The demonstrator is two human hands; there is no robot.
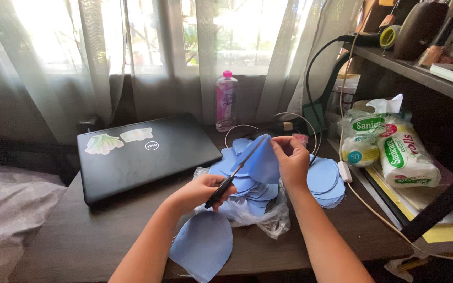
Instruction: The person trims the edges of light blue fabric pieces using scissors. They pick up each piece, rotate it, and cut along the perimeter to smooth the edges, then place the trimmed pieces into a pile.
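A blue fabric piece (262, 160) is held up above a dark wooden desk (79, 236), in front of a curtained window (148, 36). A closed black laptop (145, 154) lies to the left, and a shelf (420, 71) stands to the right. The piece stands on edge, its long axis running upward, its tip at the top. The right hand (292, 162) pinches its upper right edge between thumb and fingertips. Scissors (234, 173) slant from lower left to upper right, blades against the piece's left edge. The left hand (200, 191) has its fingers curled around the dark handles. Below lie more blue cutouts (323, 178), some on a clear plastic bag (268, 217).
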